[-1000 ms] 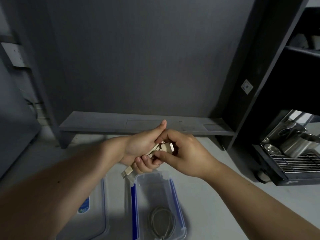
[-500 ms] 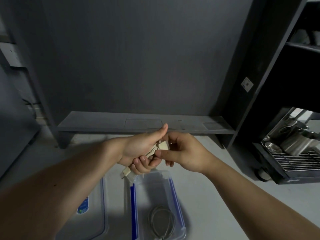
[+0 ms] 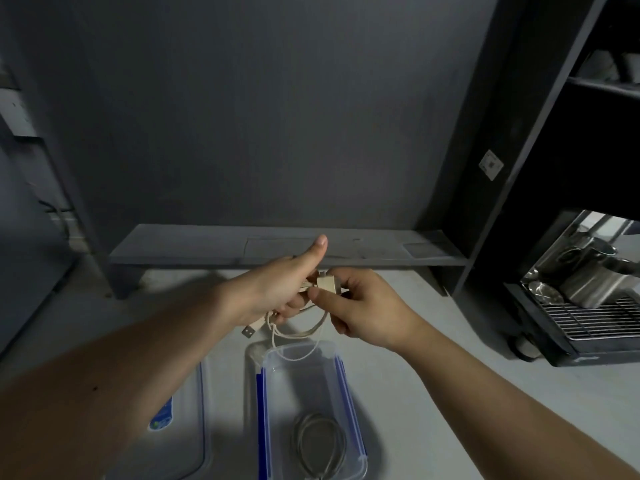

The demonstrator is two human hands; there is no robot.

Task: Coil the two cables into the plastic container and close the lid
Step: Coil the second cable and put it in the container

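Both hands hold a beige cable (image 3: 304, 332) above the clear plastic container (image 3: 349, 386) with blue clips. My left hand (image 3: 277, 289) grips the cable near its USB plug (image 3: 250, 330), thumb pointing up. My right hand (image 3: 360, 306) pinches the cable's boxy beige connector (image 3: 327, 284). Loops of the cable hang down between the hands to the container's far rim. A grey cable (image 3: 320, 445) lies coiled inside the container. The clear lid (image 3: 183, 420) rests on the counter left of the container, partly behind my left forearm.
A low grey shelf (image 3: 287, 249) runs along the wall behind the hands. A dark shelving unit (image 3: 540, 133) stands at the right, with a metal rack of steel pitchers (image 3: 588, 275) below it. The counter (image 3: 433, 393) is pale.
The hands have drawn slightly apart, and loops of the beige cable now hang loose below them over the container. The USB plug has dropped lower under my left hand.
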